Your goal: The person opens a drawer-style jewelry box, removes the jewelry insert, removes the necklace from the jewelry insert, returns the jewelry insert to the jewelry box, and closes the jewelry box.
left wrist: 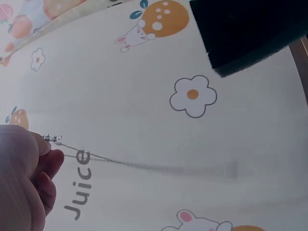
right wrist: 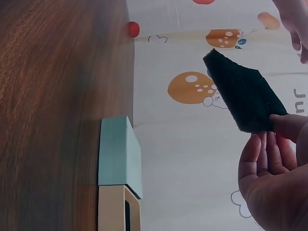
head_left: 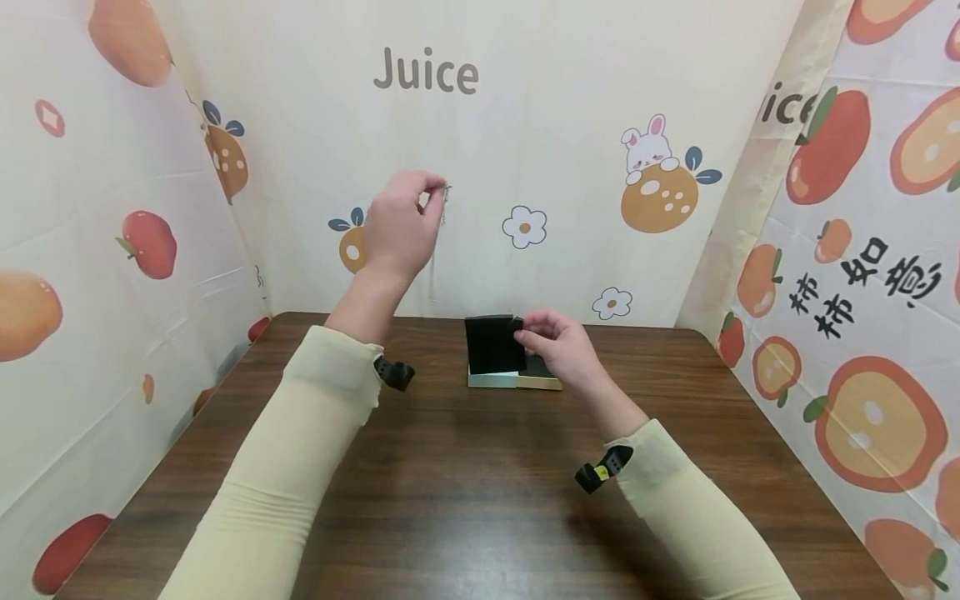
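A printed cloth backdrop (head_left: 570,100) hung behind the box, and the brown table (head_left: 450,500) spread out beneath it and toward me. The box (head_left: 491,381) showed a pale blue part and a tan part, touching side by side, the tan one dark inside. My left hand (head_left: 401,221) was high above the box and to its left, thumb and fingers pinched together; my right hand (head_left: 562,346) was lower, at the box's right side, pinching a black pad near one corner. The black pad (head_left: 495,344) was up off the box, hiding part of it from my eyes. Smallest, the silver chain (left wrist: 108,160) dangled from my left fingertips, well up and left of the box, its lower end too blurred to make out. Doing this well, I judged, called for a light pinch so that the pad's corner would not crease, a still chain before any contact with the pad, and room between the links and the box's edges, where they could snag.
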### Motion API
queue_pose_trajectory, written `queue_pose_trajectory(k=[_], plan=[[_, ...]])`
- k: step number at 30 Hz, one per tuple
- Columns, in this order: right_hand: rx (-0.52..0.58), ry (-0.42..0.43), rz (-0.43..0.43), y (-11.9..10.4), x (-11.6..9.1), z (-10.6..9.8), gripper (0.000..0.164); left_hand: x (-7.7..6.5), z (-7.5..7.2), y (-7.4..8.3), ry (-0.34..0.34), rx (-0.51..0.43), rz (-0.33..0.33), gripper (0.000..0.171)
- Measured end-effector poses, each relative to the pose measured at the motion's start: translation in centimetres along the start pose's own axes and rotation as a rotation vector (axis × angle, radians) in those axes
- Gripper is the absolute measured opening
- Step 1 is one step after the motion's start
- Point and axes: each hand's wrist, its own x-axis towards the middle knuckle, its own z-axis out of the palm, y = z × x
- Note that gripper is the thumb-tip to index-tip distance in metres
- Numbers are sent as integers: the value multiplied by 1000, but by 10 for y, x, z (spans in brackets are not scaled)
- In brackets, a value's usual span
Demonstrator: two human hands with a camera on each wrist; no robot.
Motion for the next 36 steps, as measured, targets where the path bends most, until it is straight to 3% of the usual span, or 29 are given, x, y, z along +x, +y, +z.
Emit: queue_pose_trajectory(k=[7,27,36], plan=[[16,16,11,3,-1,-2,18,4,-5,-5,0,-65,-21,22],[69,124,58,-1,2,-7,27,-13,-18,-21,-319,-35,-128,24],[93,143,65,0,4,-7,32,-27,-18,-35,-369,-40,-126,21]])
